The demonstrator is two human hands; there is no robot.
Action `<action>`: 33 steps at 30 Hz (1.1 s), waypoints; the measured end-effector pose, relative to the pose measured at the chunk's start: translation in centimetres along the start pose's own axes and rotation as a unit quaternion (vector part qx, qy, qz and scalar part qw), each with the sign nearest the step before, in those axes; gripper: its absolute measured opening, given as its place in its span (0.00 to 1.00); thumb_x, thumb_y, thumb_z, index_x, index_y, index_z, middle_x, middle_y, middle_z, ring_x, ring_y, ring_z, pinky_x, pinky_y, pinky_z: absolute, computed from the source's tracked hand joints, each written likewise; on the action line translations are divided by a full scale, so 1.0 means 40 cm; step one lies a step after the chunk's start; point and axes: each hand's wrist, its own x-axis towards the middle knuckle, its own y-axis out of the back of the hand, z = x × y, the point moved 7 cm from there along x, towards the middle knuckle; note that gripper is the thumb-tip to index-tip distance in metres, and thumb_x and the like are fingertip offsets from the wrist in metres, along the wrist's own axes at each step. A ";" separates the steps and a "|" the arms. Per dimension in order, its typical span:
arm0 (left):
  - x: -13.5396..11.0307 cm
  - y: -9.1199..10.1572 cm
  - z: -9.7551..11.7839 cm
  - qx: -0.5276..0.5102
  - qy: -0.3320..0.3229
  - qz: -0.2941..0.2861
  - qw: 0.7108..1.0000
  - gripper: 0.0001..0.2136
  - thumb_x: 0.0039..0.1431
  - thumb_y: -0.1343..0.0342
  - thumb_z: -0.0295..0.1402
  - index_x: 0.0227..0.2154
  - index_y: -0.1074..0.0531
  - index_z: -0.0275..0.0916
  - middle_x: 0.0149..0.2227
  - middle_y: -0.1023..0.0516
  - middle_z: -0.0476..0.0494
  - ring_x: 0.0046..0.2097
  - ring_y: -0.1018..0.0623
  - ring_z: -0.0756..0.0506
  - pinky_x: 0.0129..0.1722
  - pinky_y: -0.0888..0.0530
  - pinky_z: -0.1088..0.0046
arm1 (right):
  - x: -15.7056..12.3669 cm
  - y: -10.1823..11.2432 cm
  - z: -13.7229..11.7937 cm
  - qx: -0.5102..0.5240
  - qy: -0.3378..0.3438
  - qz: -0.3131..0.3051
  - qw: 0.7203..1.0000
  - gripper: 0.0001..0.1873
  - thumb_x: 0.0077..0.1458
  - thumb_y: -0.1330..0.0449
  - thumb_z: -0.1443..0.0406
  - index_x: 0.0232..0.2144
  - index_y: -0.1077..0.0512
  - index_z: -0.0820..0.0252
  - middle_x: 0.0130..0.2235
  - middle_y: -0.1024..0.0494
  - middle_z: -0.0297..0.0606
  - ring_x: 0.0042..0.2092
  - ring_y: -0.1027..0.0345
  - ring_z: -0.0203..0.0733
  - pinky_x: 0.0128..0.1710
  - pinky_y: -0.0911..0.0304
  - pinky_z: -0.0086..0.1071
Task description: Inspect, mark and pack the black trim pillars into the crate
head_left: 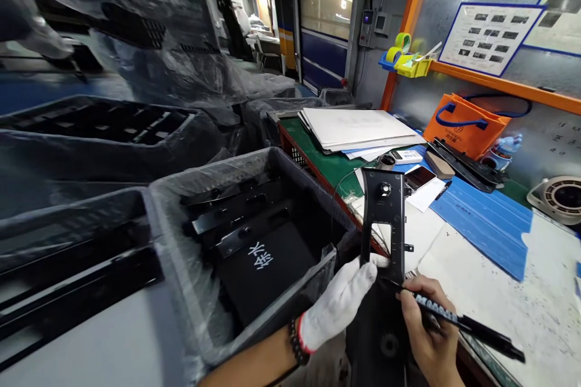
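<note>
In the head view, my left hand wears a white glove with a red cuff and grips the edge of a long black plastic trim panel. The panel stands tilted upward, with a rectangular cutout, a small round hole near its top and clips along its right side. My bare right hand is closed around a black marker pen. The pen's tip end is close to the panel's surface beside my gloved fingers; whether it touches, I cannot tell. The panel's lower part runs down between my hands.
Left of the panel stands a plastic-lined bin holding black parts and a black sheet with white characters. On the workbench lie stacked papers, a phone, blue sheets and an orange bag. A person is in the background.
</note>
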 end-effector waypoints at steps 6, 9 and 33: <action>-0.009 0.008 -0.002 0.026 -0.004 0.021 0.999 0.23 0.67 0.60 0.47 0.47 0.27 0.36 0.46 0.24 0.41 0.50 0.28 0.41 0.55 0.33 0.70 | 0.002 -0.023 -0.002 -0.011 -0.045 0.019 0.999 0.06 0.63 0.44 0.64 0.33 0.30 0.58 0.30 0.29 0.34 0.30 0.32 0.40 0.30 0.36 0.31; -0.010 0.011 -0.004 0.035 -0.009 0.022 0.999 0.22 0.67 0.60 0.47 0.47 0.27 0.37 0.47 0.25 0.41 0.50 0.28 0.41 0.56 0.34 0.69 | -0.001 -0.026 0.004 -0.016 -0.045 0.021 0.999 0.05 0.62 0.43 0.64 0.35 0.30 0.58 0.31 0.28 0.35 0.31 0.31 0.41 0.31 0.35 0.31; -0.023 0.014 -0.005 -0.002 -0.013 0.018 1.000 0.25 0.64 0.60 0.51 0.45 0.25 0.39 0.43 0.22 0.40 0.45 0.25 0.39 0.51 0.29 0.65 | -0.015 -0.015 0.009 -0.055 -0.109 0.044 0.992 0.11 0.59 0.41 0.57 0.30 0.29 0.57 0.31 0.27 0.36 0.33 0.33 0.44 0.33 0.38 0.32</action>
